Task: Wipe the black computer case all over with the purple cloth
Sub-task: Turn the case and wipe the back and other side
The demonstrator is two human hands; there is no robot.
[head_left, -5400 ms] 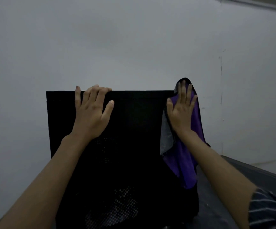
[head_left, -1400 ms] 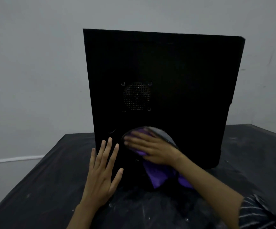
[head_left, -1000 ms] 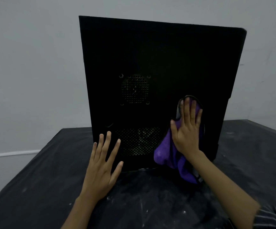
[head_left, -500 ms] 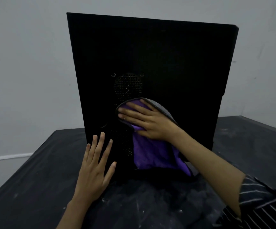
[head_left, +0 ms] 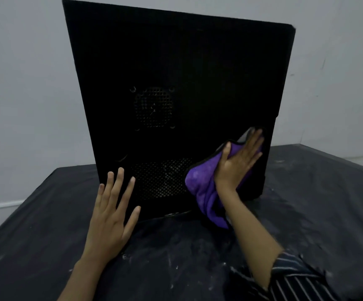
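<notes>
The black computer case (head_left: 198, 72) is standing upright on the dark worktop (head_left: 317, 203), its broad side panel facing the camera. The right hand (head_left: 239, 164) is pressing the purple cloth (head_left: 200, 181) against the panel near its four o'clock corner. That grip is flat: the fingers are lying straight over the cloth and nothing is curling round it, so only palm pressure is pinning the fabric. A good part of the cloth is hanging loose below the wrist, towards six o'clock.

The left hand (head_left: 111, 213) is spread wide with straight fingers, holding nothing. Its fingertips are resting on the panel at about seven o'clock, apparently bracing the case.

The likeliest slip, in my judgement, is the cloth sliding out from under the flat palm, since nothing is pinching it. The trailing fold could also be dragging over the dusty, speckled worktop and carrying grit back onto the panel.

The case is standing tall on a narrow base, and both hands are pushing low on it. A hard stroke could be shoving it away towards twelve o'clock, or rocking it if the brace is lifting.

The lower vent grille (head_left: 163, 181) is lying just at nine o'clock of the cloth, and the fabric could be snagging on its holes. The upper panel, the upper vent grille (head_left: 153, 107) and the hidden faces are at risk of being missed.
</notes>
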